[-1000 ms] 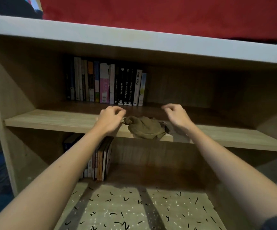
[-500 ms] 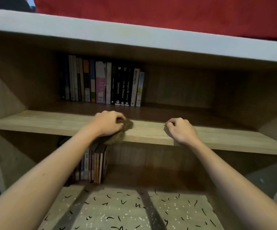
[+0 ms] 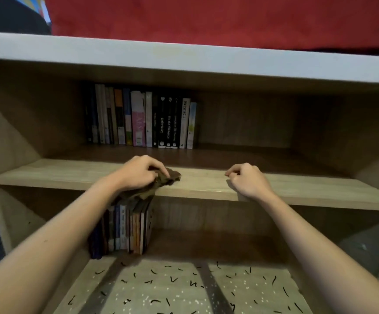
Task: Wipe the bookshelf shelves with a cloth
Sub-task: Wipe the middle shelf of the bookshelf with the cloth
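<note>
A wooden bookshelf fills the view, with its middle shelf (image 3: 70, 175) running across at hand height. My left hand (image 3: 138, 172) grips a bunched olive-brown cloth (image 3: 169, 177) on the front part of that shelf; part of the cloth hangs over the shelf's front edge under my wrist. My right hand (image 3: 247, 180) rests on the same shelf to the right, fingers curled, holding nothing. About a hand's width of bare board lies between the cloth and my right hand.
A row of upright books (image 3: 143, 118) stands at the back left of the middle shelf. More books (image 3: 125, 230) stand on the lower shelf under my left hand. A patterned floor mat (image 3: 184, 288) lies below. A red fabric (image 3: 206, 17) sits on top.
The cloth, first spread between both hands, was let go by my right hand and gathered under my left, which slid it left. My right hand settled onto the shelf.
</note>
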Demonstrator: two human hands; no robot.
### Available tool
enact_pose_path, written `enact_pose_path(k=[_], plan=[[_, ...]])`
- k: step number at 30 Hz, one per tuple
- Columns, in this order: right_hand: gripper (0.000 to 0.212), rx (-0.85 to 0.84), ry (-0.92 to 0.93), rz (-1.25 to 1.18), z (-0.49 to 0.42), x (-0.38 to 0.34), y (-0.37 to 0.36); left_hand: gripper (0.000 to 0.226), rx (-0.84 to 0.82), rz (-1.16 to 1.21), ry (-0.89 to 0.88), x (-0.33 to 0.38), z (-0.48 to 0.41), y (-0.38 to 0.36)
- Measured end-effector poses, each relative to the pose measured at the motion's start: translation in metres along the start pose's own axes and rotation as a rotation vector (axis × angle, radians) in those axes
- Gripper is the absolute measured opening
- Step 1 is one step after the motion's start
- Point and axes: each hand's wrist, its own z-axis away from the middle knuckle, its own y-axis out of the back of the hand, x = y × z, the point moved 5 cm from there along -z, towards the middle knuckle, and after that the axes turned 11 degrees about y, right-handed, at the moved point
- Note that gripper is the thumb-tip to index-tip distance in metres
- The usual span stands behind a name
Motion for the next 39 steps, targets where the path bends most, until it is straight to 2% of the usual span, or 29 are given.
enact_pose_path(k=[2, 6, 8, 10, 12, 15, 19, 22, 25, 30, 35, 39], plan=[[0.023, 0.012, 0.000, 0.008, 0.000, -0.001, 0.000, 0.039, 0.060, -0.025, 0.074, 0.000, -0.013, -0.006], [0.022, -0.006, -0.042, -0.014, 0.000, -0.003, 0.002, 0.034, 0.041, 0.050, -0.142, 0.057, 0.001, -0.043], [0.021, -0.046, -0.044, 0.030, -0.006, -0.009, 0.003, 0.034, 0.040, 0.076, -0.158, 0.050, 0.011, -0.036], [0.022, -0.070, -0.004, 0.062, -0.019, -0.024, 0.000, 0.032, 0.053, 0.072, -0.074, 0.018, 0.007, -0.019], [0.024, -0.129, 0.079, -0.013, -0.034, -0.044, -0.012, 0.031, 0.069, 0.009, 0.088, -0.026, -0.004, 0.001], [0.039, -0.288, 0.134, -0.022, -0.055, -0.065, -0.043, 0.033, 0.081, -0.097, 0.278, -0.072, -0.028, 0.018], [0.054, -0.393, 0.077, 0.108, -0.077, -0.060, -0.073, 0.039, 0.062, -0.163, 0.424, -0.090, -0.073, 0.014], [0.052, -0.407, 0.081, 0.144, -0.083, -0.056, -0.081, 0.048, -0.055, -0.106, 0.466, -0.084, -0.107, 0.001], [0.053, -0.406, 0.091, 0.162, -0.087, -0.052, -0.081, 0.053, -0.106, -0.026, 0.375, -0.074, -0.149, -0.008], [0.054, -0.425, 0.098, 0.167, -0.087, -0.052, -0.079, 0.052, -0.136, -0.033, 0.217, -0.056, -0.173, -0.016], [0.050, -0.404, 0.088, 0.156, -0.085, -0.053, -0.074, 0.034, -0.178, 0.002, 0.083, -0.033, -0.150, -0.018], [0.047, -0.371, 0.070, 0.119, -0.084, -0.053, -0.071, 0.036, -0.181, 0.014, 0.059, -0.023, -0.105, -0.015]])
